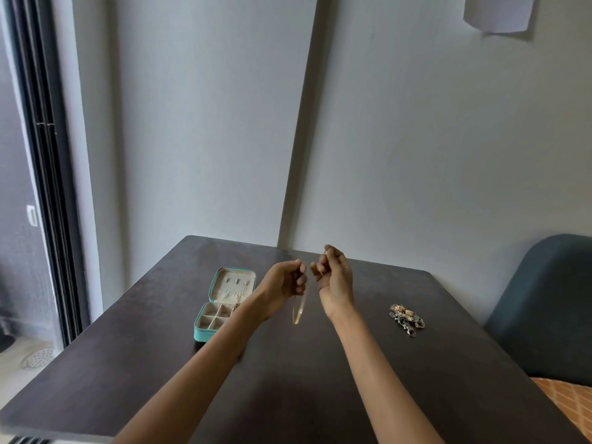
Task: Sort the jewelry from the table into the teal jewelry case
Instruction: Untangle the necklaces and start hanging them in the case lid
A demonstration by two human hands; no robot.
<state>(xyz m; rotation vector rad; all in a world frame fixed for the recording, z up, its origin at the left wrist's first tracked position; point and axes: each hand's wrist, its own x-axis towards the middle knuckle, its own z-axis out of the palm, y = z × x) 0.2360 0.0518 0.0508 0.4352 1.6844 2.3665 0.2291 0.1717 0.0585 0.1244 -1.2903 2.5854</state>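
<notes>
In the head view, a dark table [320, 395] is seen from above and in front, and the teal jewelry case [221, 307] on it serves as the landmark. The case lies open: its cream-lined lid is folded back on the far side, and its tray of small square compartments sits nearer the camera. A thin gold chain [238, 302] is draped from the lid lining down toward the tray; which compartment its end lies in cannot be told.

2 bare forearms are raised above the table, to the right of the case. The left hand [285, 285], the nearer to the case, is curled with its fingertips pinched together, and from that pinch a fine gold necklace [299, 310] hangs in a narrow blurred loop, clear of the tabletop. The right hand [334, 277], just beside the left and farther from the case, is also curled, thumb and forefinger pressed together at the top; whether the other end of the necklace is gripped there cannot be told.

Well to the right of the case, beyond both hands, a small pile of jewelry [407, 318] in gold and silver tones rests on the table. Farther right still, a blue-grey chair [544, 302] is seen at the table's edge.
</notes>
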